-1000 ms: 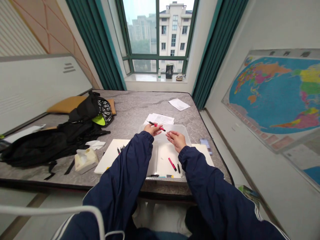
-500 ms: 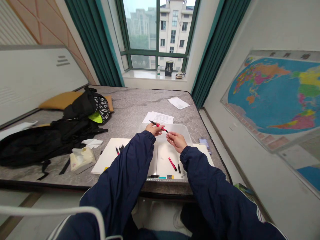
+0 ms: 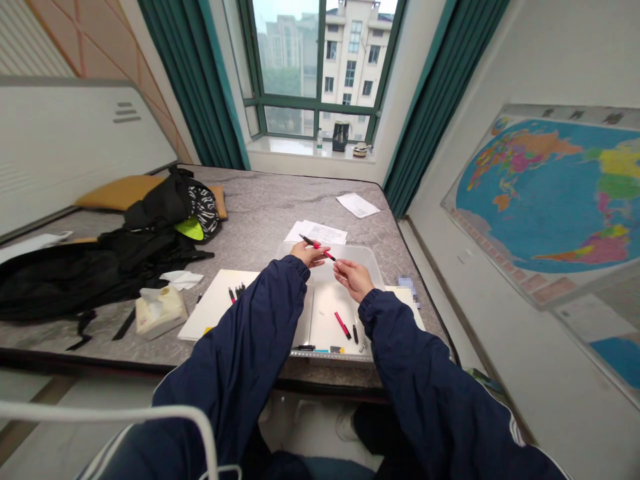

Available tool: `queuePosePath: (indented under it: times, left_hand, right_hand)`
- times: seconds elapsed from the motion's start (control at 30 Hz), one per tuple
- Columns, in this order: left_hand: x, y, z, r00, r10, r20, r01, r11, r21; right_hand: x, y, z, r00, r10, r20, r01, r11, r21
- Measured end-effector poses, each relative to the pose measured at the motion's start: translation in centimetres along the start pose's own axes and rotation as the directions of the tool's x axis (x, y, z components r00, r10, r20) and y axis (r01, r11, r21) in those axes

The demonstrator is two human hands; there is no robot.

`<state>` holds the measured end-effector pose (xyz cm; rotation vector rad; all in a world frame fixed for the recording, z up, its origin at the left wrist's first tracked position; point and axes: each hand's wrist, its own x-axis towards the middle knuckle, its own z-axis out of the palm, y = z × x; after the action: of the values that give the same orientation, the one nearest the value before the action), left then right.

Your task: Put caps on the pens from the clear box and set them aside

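The left hand (image 3: 309, 254) is partly closed, its thumb and fingers holding a red-and-black pen (image 3: 317, 247) above the far part of a clear plastic box (image 3: 373, 259). The pen slants across the fingers, its black end up at the far left and its other end down toward the right hand (image 3: 354, 280). That right hand is curled, fingertips drawn together right at the pen's lower end; whether they grip the end itself or a small part there, I cannot tell.

Below and nearer than the hands, a red pen piece (image 3: 343, 325) lies in the box, with a short black piece (image 3: 355, 334) just to its right. Left of the box, several dark pens (image 3: 239, 291) rest on a white sheet (image 3: 207, 303), partly behind the left sleeve (image 3: 255, 327).
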<state>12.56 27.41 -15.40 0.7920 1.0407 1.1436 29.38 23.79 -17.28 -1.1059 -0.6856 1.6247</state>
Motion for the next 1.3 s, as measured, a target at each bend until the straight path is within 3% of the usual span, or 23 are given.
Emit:
queuePosePath:
  times: [0.37,0.53,0.63,0.77,0.9,1.03,1.13,1.3]
  left_hand:
    - [-0.4,0.0,-0.2,0.998,0.024,0.065,-0.031,0.994,0.108]
    - [-0.6,0.0,0.0,0.994,0.015,0.109,-0.034,0.984,0.175]
    - [-0.9,0.2,0.0,0.986,0.008,0.165,-0.041,0.979,0.198]
    - [-1.0,0.4,-0.1,0.986,0.037,0.161,-0.068,0.978,0.195]
    - [-1.1,0.6,-0.1,0.990,0.048,0.135,-0.073,0.980,0.187]
    - [-1.4,0.6,0.3,0.983,0.074,0.167,-0.106,0.976,0.188]
    - [-1.7,0.7,0.6,0.982,0.101,0.161,-0.129,0.976,0.175]
    - [-1.8,0.7,0.5,0.985,0.097,0.142,-0.121,0.977,0.175]
  right_hand:
    - [0.0,0.2,0.2,0.996,-0.087,0.017,0.088,0.995,-0.057]
    - [0.1,0.2,0.1,0.994,-0.102,-0.031,0.101,0.994,-0.031]
    - [0.4,0.3,0.1,0.988,-0.146,-0.060,0.138,0.984,-0.114]
    - [0.8,0.6,0.1,0.942,-0.335,-0.032,0.302,0.885,-0.354]
    - [0.9,0.6,0.3,0.898,-0.439,0.032,0.401,0.787,-0.469]
    - [0.8,0.6,0.2,0.905,-0.424,0.039,0.383,0.771,-0.510]
    - [0.9,0.6,-0.1,0.913,-0.408,-0.020,0.328,0.762,-0.558]
    - [1.2,0.5,-0.7,0.890,-0.447,-0.092,0.292,0.712,-0.639]
